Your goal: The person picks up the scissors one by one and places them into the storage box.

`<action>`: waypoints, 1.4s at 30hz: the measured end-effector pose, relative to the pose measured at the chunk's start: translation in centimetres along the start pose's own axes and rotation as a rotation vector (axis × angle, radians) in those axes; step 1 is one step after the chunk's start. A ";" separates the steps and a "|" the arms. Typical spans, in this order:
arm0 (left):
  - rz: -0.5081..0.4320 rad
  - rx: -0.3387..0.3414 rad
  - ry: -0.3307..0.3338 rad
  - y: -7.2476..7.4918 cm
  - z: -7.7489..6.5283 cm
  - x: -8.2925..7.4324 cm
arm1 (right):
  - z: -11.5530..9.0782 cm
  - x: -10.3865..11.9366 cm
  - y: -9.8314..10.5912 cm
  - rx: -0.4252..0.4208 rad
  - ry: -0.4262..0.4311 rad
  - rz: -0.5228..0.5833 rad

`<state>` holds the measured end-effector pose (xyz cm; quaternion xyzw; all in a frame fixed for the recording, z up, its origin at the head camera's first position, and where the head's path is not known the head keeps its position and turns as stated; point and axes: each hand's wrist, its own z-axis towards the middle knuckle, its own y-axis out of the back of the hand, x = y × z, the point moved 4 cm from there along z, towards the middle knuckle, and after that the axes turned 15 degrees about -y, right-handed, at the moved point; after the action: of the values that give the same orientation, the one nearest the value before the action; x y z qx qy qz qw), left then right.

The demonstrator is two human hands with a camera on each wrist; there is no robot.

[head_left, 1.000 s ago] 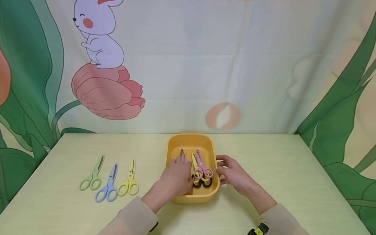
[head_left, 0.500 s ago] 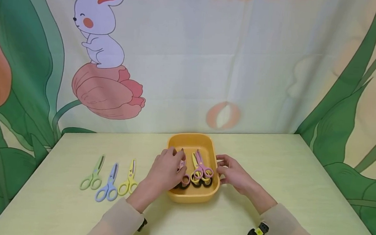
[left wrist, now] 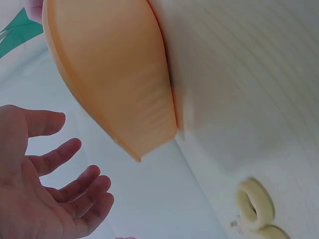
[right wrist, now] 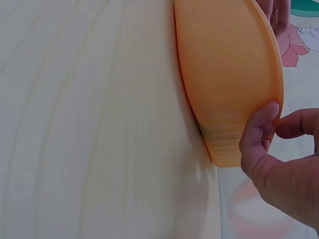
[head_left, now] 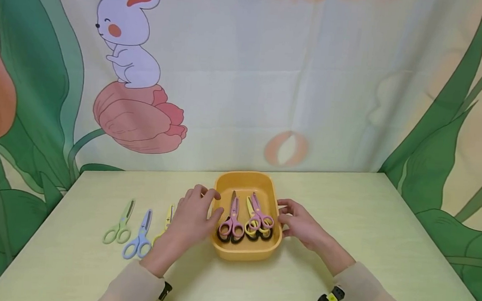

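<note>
My left hand [head_left: 194,212] is just off the left side of a yellow-orange plastic bin [head_left: 246,255], with spread, slightly bent fingers and nothing in them. In the bin, pink-handled scissors [head_left: 232,226] lie over black-handled scissors [head_left: 223,237] on the left. On the right, another pink-handled pair [head_left: 257,219] overlaps yellow-handled scissors [head_left: 247,226], with black handles [head_left: 266,235] below. My right hand [head_left: 301,222] grips the bin's right rim, fingers against the outer wall and a fingertip at the edge, as the right wrist view shows.
Left of the bin lie green scissors [head_left: 122,226], blue scissors [head_left: 140,236] and yellow scissors [head_left: 168,220], the last partly hidden behind my left hand. A printed cloth [head_left: 229,75] hangs behind the pale table [head_left: 346,200].
My left hand has come up out of the bin and moved left, past its rim, uncovering the left pink-handled and black-handled scissors. My right hand stays at the right rim.
</note>
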<state>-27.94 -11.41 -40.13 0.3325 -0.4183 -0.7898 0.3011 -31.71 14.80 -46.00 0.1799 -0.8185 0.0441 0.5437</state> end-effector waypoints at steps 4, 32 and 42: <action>0.021 -0.026 0.003 0.5 -0.8 0.9 | 0.1 -0.2 0.0 -0.005 -0.010 0.001; 0.066 0.419 0.261 1.6 -6.0 4.7 | -0.2 -0.1 -0.1 0.001 -0.001 -0.004; 0.076 0.521 0.274 1.4 -6.4 5.3 | -0.3 0.2 0.0 -0.003 0.002 -0.001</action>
<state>-25.84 -18.98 -43.06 0.4863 -0.5745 -0.5916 0.2888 -31.53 14.78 -45.72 0.1793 -0.8180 0.0429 0.5449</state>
